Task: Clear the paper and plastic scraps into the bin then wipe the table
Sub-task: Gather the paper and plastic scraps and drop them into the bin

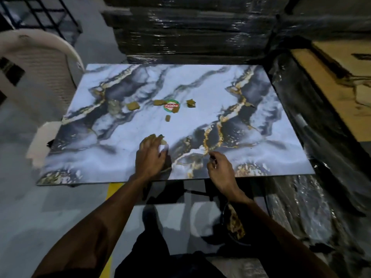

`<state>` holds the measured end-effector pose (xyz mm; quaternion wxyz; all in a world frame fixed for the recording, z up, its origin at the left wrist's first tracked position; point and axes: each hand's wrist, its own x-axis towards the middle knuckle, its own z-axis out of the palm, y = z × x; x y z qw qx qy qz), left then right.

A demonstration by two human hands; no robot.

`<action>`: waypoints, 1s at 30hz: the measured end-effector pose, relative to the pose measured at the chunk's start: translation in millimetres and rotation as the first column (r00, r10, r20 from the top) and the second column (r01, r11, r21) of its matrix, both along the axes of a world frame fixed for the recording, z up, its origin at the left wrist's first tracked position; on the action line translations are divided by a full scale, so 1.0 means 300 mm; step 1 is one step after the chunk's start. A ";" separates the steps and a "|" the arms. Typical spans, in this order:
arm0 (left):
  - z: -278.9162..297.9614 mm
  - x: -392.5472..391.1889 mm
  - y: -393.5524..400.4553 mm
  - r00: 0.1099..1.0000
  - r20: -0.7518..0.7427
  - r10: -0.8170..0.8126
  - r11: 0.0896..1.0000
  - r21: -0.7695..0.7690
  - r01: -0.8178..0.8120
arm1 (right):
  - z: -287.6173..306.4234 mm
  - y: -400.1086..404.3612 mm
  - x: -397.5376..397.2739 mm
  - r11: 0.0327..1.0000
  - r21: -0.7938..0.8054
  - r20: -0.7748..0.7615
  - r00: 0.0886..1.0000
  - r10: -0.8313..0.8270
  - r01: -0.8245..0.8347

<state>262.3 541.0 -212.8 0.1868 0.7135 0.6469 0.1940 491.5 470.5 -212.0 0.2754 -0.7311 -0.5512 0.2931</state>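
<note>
- We see the left hand (150,155) lying on the marble surface (261,117) near its front edge, fingers curled over brown scraps (154,137) bunched at the fingertips.
- Our right hand (220,169) hovers at the front edge, its grip loosely curled; we cannot tell whether it pinches anything.
- More scraps lie mid-surface in a rough left-to-right row: one piece (133,105) at the left, another (190,102) at the right, a small bit (167,118) nearer us.
- A round sticker (171,105) sits between them, its lettering reading left to right.
- A bin (234,229) stands on the floor below the right forearm.
- A plastic chair (40,77) stands left of the surface.
</note>
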 end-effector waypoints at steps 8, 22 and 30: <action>-0.079 -0.104 0.269 0.943 -0.211 -0.259 0.966 -0.059 0.252 | -0.040 0.278 -0.230 0.996 0.005 0.077 0.993 -0.088 0.087; -0.097 -0.275 0.539 0.851 0.525 -0.008 0.933 -0.301 0.195 | 0.004 0.708 -0.292 0.986 0.034 0.176 0.970 -0.167 0.164; 0.042 -0.377 0.610 -0.065 0.650 0.757 0.653 -0.752 0.090 | -0.041 0.946 -0.179 0.979 -0.184 0.237 0.963 0.130 -0.087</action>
